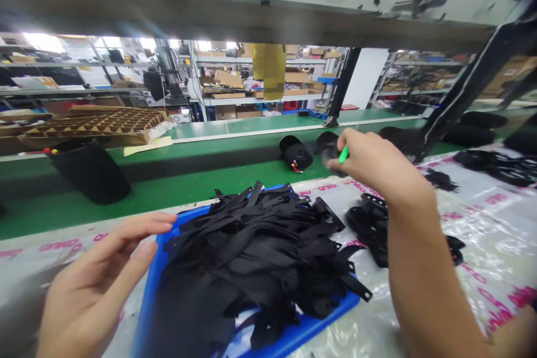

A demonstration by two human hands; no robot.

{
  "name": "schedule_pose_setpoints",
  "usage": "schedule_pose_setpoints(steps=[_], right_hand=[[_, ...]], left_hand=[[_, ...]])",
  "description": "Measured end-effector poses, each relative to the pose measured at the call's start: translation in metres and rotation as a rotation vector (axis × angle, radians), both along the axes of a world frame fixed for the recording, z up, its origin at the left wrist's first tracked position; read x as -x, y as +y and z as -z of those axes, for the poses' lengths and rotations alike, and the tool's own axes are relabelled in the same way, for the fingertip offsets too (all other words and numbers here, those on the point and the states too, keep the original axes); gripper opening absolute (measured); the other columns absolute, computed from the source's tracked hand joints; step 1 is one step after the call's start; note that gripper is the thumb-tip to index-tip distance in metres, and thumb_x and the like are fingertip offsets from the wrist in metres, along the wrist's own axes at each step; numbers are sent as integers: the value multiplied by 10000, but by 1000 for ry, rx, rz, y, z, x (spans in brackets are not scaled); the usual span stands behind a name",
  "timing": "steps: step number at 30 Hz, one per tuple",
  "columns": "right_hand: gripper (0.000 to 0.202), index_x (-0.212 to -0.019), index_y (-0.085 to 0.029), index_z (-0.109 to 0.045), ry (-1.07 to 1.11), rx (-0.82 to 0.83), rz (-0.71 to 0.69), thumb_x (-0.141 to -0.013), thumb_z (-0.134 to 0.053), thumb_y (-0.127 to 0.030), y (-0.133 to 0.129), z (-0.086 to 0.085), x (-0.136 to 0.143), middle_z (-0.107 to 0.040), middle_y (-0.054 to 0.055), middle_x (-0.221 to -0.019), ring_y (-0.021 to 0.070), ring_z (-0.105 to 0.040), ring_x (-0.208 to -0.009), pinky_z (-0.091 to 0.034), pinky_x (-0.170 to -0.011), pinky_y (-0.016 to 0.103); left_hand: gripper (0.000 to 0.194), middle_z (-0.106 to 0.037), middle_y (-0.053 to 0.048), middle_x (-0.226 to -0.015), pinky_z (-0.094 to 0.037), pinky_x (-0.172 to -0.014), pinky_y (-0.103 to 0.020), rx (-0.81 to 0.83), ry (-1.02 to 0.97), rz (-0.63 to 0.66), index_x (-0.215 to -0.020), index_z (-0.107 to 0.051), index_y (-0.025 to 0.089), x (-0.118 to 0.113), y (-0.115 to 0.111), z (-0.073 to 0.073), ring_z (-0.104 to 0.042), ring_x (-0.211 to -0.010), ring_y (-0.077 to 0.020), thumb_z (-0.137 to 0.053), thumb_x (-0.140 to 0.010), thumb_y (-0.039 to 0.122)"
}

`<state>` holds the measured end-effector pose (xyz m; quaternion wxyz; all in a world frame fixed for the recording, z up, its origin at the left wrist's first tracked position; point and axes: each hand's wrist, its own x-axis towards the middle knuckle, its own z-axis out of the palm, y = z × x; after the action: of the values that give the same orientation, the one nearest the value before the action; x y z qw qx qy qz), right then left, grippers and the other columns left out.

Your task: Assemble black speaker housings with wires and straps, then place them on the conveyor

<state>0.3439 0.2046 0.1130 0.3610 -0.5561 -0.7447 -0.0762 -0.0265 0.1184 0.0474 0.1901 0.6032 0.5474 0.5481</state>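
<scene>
A blue tray (pixel 331 318) in front of me is heaped with black straps (pixel 260 240) that have holed ends. My left hand (pixel 104 285) is beside the tray's left rim, fingers apart, holding nothing. Beyond the tray at the right, my right hand (pixel 369 162) is raised with its fingers closed on a small bright green object (pixel 344 154). Just behind its fingertips is a blurred dark rounded piece (pixel 327 148). To its left, a black rounded piece (pixel 296 154) with red and yellow wires lies on the green surface.
Black parts (pixel 369 224) lie on the plastic-covered table right of the tray. A black cylinder (pixel 92 170) stands at the left, near a cardboard divider box (pixel 96 123). A metal beam (pixel 251 0) crosses overhead. A dark post (pixel 465 78) slants at the right.
</scene>
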Motion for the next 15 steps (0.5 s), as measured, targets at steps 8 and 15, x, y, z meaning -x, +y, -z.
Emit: schedule_pose_setpoints(steps=[8,15], right_hand=[[363,-910,-127,-684,-26,265,85,-1026,-490,-410,22,44,-9,-665,3,-916,192,-686,-839,-557,-719,298],[265,-1153,-213,-589,107,349,-171,-1068,-359,-314,0,-14,53,-721,24,-914,147,-699,-787,-533,-667,254]], left_hand=[[162,-715,57,-1073,-437,-940,-129,-151,442,197,-1022,-696,359,-9,6,7,-660,-1029,-110,-613,-890,313],[87,-749,44,-1003,-525,-856,-192,-183,492,79,-873,-735,346,-27,7,19,-714,-939,-136,-671,-821,378]])
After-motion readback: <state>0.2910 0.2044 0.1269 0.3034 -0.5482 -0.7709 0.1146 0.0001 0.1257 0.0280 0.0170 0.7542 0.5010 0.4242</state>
